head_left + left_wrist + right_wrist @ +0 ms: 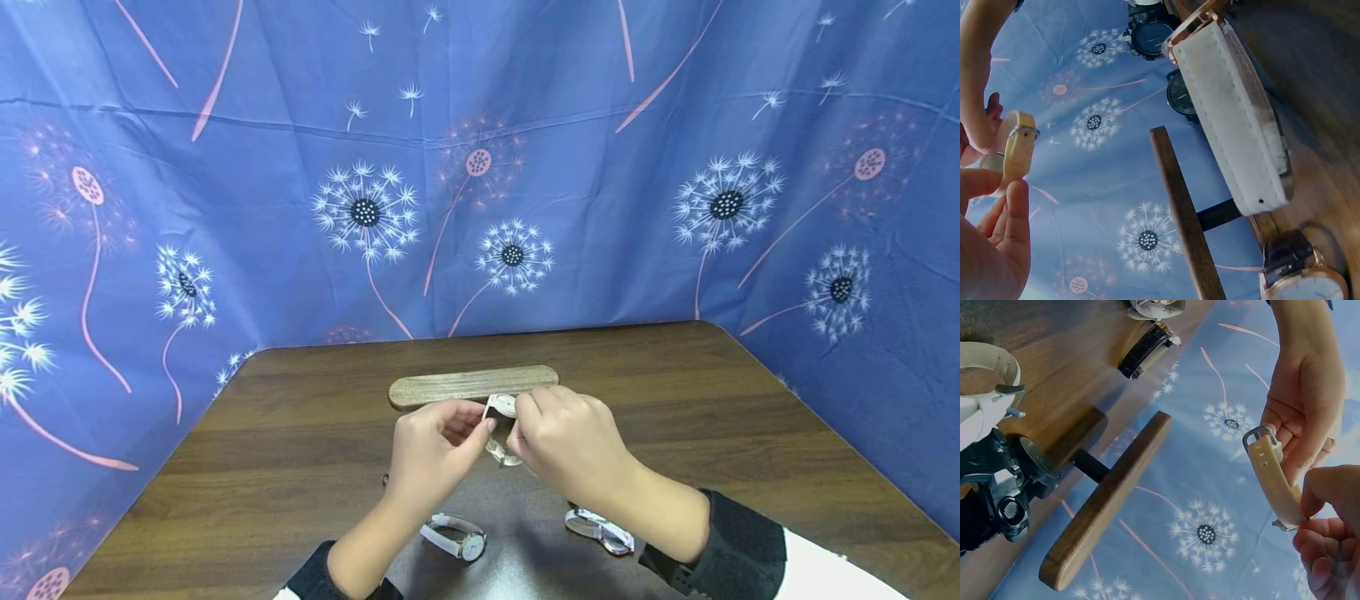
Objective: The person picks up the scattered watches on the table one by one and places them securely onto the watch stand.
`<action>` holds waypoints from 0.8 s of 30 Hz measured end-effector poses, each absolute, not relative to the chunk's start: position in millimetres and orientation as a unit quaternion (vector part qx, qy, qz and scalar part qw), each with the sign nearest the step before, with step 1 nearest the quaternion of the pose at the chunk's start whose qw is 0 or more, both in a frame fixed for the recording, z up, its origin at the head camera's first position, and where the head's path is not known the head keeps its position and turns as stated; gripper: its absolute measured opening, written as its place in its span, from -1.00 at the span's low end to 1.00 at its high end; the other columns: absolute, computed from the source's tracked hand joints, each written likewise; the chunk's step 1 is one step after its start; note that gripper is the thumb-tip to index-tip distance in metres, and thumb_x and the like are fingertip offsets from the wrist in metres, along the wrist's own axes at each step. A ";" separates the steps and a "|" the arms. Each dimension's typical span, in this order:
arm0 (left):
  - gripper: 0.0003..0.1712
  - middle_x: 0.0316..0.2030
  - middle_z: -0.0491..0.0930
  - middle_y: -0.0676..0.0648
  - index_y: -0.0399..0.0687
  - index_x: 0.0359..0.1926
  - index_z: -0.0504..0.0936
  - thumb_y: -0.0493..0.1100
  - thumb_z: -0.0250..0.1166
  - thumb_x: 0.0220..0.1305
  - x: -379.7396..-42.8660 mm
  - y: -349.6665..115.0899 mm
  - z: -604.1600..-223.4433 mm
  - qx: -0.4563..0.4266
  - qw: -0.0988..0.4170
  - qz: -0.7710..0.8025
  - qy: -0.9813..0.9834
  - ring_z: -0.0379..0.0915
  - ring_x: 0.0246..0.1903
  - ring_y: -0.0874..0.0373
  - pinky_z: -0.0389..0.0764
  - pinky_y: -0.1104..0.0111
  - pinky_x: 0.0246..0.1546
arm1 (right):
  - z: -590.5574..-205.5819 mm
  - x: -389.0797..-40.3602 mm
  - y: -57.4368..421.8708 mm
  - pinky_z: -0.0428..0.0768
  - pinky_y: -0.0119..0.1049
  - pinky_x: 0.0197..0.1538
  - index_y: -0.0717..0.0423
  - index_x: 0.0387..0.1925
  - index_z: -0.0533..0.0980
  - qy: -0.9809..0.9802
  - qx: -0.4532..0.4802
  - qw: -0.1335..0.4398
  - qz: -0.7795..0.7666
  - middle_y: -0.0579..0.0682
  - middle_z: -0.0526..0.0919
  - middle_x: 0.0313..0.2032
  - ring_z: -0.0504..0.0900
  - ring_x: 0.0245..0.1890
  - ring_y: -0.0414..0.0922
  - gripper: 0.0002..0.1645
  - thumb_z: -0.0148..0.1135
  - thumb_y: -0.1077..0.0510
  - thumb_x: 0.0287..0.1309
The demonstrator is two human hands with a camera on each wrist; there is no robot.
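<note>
A cream-strapped wristwatch (pixel 502 406) is held up in front of the wooden bar, its strap hanging in a loop. My left hand (pixel 431 450) pinches the strap at its left side between thumb and fingertips. On the other side my right hand (pixel 566 437) grips the watch with curled fingers, hiding part of it. The strap (pixel 1277 487) shows its punched holes and a metal buckle (pixel 1249 439) in the right wrist view. From the left wrist, the strap (pixel 1019 156) appears as a curved band with its buckle near the top.
A wooden bar (pixel 472 386) stands on a dark post (pixel 1091 467) behind the hands. Nearer on the table lie a white-strapped watch (pixel 453 537) and a silver-white watch (pixel 600 532). Wrist views show a black watch (pixel 997 481) and a dark-strapped watch (pixel 1304 284). A blue patterned cloth (pixel 600 208) hangs behind.
</note>
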State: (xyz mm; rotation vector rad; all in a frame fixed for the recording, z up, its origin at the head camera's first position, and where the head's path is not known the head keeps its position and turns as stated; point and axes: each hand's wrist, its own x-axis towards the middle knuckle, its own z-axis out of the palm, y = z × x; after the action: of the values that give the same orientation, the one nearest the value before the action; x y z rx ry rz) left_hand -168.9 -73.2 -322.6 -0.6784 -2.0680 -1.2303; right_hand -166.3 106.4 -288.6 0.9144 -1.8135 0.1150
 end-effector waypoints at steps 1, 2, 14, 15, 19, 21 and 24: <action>-0.94 -0.52 0.68 0.07 -0.16 -0.40 0.72 -0.31 0.45 0.06 -169.3 -72.6 -322.5 -0.260 0.324 -0.467 -0.781 0.54 -0.59 0.40 0.59 0.57 -0.57 | -288.7 -166.8 106.3 0.09 -0.44 -0.81 0.05 -0.74 0.20 -0.754 0.384 0.531 0.047 -0.13 0.21 -0.75 0.16 -0.76 -0.23 -0.78 -0.14 0.27 -0.08; -0.95 -0.53 0.68 0.07 -0.16 -0.40 0.72 -0.32 0.44 0.06 -169.7 -72.2 -322.8 -0.260 0.332 -0.467 -0.777 0.53 -0.59 0.41 0.58 0.58 -0.58 | -288.9 -167.2 106.2 0.09 -0.44 -0.81 0.05 -0.74 0.21 -0.750 0.384 0.537 0.045 -0.13 0.21 -0.75 0.16 -0.77 -0.23 -0.78 -0.14 0.27 -0.07; -0.92 -0.57 0.69 0.00 -0.20 -0.45 0.73 -0.42 0.41 0.03 -176.5 -71.2 -322.1 -0.246 0.377 -0.493 -0.744 0.54 -0.65 0.35 0.56 0.56 -0.66 | -285.9 -160.4 107.8 0.37 -0.45 -0.68 0.07 -0.61 0.45 -0.751 0.414 0.491 0.150 -0.16 0.43 -0.66 0.39 -0.67 -0.24 -0.81 0.14 0.17 0.09; -0.92 -0.57 0.69 0.00 -0.20 -0.45 0.73 -0.43 0.41 0.03 -177.2 -71.7 -321.9 -0.245 0.375 -0.498 -0.742 0.54 -0.65 0.34 0.56 0.54 -0.66 | -284.4 -159.7 109.1 0.41 -0.47 -0.63 0.06 -0.57 0.48 -0.759 0.418 0.465 0.182 -0.18 0.46 -0.63 0.41 -0.64 -0.27 -0.86 0.22 0.18 0.04; -0.95 -0.55 0.69 -0.01 -0.21 -0.42 0.74 -0.39 0.42 0.09 -180.4 -74.4 -321.7 -0.242 0.340 -0.540 -0.731 0.55 -0.64 0.28 0.58 0.48 -0.66 | -276.4 -160.7 117.7 0.49 -0.55 -0.46 0.07 -0.42 0.57 -0.767 0.430 0.366 0.305 -0.20 0.54 -0.53 0.48 -0.53 -0.31 -0.83 0.43 0.22 -0.10; -0.98 -0.52 0.70 -0.02 -0.22 -0.39 0.74 -0.37 0.42 0.12 -182.5 -76.2 -322.0 -0.235 0.311 -0.567 -0.726 0.56 -0.61 0.26 0.59 0.47 -0.63 | -273.1 -163.5 122.6 0.55 -0.54 -0.35 0.11 -0.29 0.59 -0.759 0.446 0.337 0.334 -0.15 0.60 -0.41 0.54 -0.44 -0.28 -0.76 0.44 0.24 -0.07; -0.95 -0.48 0.71 -0.06 -0.28 -0.36 0.73 -0.34 0.40 0.15 -183.8 -78.1 -321.6 -0.226 0.267 -0.601 -0.718 0.57 -0.56 0.24 0.60 0.47 -0.58 | -270.9 -168.4 128.4 0.59 -0.42 -0.09 0.18 -0.05 0.57 -0.753 0.476 0.302 0.339 -0.07 0.65 -0.17 0.61 -0.19 -0.18 -0.56 0.45 0.17 -0.01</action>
State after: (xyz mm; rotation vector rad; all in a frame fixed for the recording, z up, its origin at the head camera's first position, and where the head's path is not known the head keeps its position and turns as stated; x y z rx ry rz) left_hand -183.8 -78.1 -321.6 -0.6100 -1.9383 -1.6220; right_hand -168.4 128.4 -270.9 1.2637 -1.9973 0.8998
